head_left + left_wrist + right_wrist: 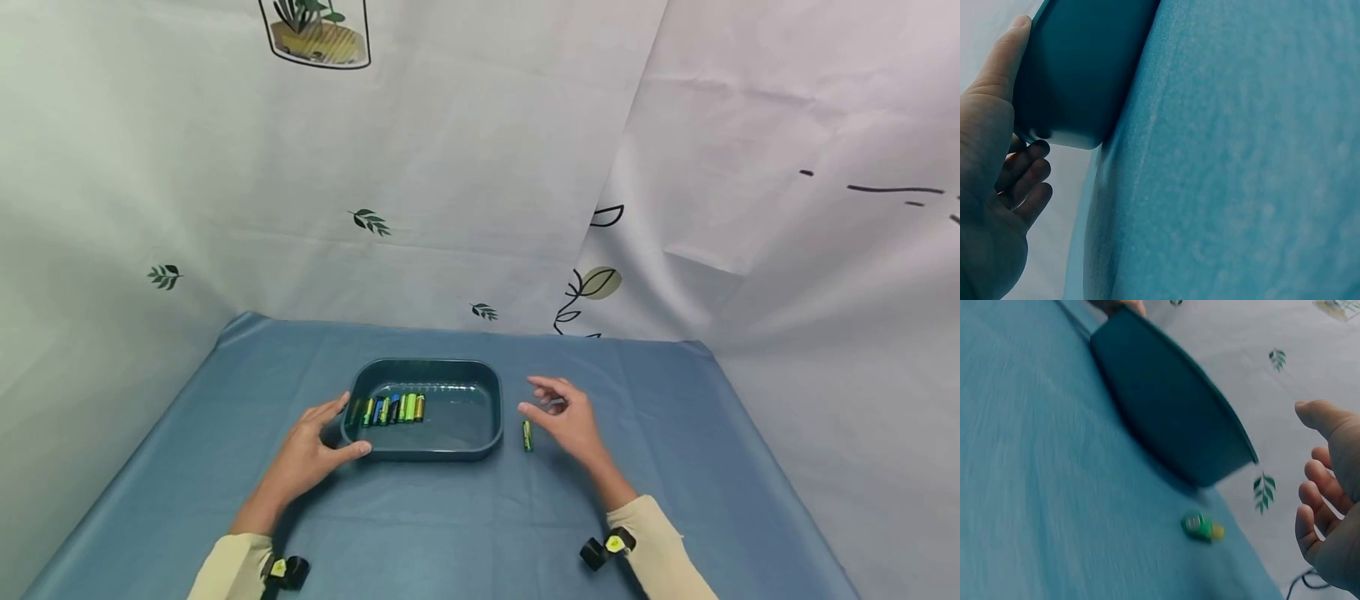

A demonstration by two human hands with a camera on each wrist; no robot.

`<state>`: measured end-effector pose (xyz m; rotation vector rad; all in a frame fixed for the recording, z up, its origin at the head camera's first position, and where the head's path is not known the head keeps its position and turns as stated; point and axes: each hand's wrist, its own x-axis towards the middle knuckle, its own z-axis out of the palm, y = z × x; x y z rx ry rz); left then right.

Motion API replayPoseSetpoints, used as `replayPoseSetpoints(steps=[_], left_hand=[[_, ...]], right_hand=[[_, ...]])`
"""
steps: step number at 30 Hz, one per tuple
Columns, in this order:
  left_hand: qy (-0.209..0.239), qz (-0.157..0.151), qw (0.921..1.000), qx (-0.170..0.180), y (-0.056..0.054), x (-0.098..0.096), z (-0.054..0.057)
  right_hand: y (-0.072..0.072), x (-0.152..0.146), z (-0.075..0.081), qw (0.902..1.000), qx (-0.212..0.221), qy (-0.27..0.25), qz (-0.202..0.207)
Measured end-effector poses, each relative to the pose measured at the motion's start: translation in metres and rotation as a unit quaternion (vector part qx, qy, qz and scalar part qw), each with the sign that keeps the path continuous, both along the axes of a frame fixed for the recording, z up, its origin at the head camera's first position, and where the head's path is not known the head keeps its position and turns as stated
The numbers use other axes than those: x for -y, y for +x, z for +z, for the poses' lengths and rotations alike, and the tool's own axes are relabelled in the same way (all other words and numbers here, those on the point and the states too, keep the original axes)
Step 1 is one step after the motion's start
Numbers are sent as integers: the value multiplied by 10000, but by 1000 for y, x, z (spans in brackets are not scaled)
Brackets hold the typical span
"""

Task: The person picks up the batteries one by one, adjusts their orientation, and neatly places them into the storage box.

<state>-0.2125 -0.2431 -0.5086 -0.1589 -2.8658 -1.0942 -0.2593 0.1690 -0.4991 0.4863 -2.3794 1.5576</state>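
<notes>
A dark teal rectangular tray point(459, 427) sits on the cloth, with a row of several green, yellow and blue batteries point(395, 409) side by side in its left half. My left hand point(306, 454) holds the tray's left end, thumb on the near rim and fingers at the left side. In the left wrist view the thumb point(1004, 59) lies along the tray wall point(1085, 69). Right of the tray, one green battery point(527, 436) lies on the cloth. My right hand point(566, 421) hovers just above it, thumb and forefinger apart, holding nothing; the right wrist view shows this battery point(1202, 527) below the hand.
A blue cloth point(420, 533) covers the table. Pale sheets point(465, 150) with leaf prints hang behind and at both sides. Each wrist wears a small black camera, one at the left cuff point(288, 572) and one at the right cuff point(607, 547).
</notes>
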Motion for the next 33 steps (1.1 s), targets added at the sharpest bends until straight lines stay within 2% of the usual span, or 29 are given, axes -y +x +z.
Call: replayPoseSetpoints(steps=[6, 9, 17, 26, 33], left_hand=[[28, -9, 10000, -2, -1, 1, 0], [35, -8, 10000, 12, -1, 2, 0], [20, -7, 10000, 60, 0, 1, 1], [51, 7, 10000, 71, 0, 1, 1], [26, -4, 10000, -41, 1, 0, 0]], right_hand=[[2, -19, -7, 9967, 328, 708, 237], [3, -23, -14, 9936, 352, 1012, 370], [3, -25, -32, 9859, 422, 1578, 359], [4, -26, -33, 9764, 348, 2014, 696], [4, -27, -31, 9699, 518, 2230, 834]])
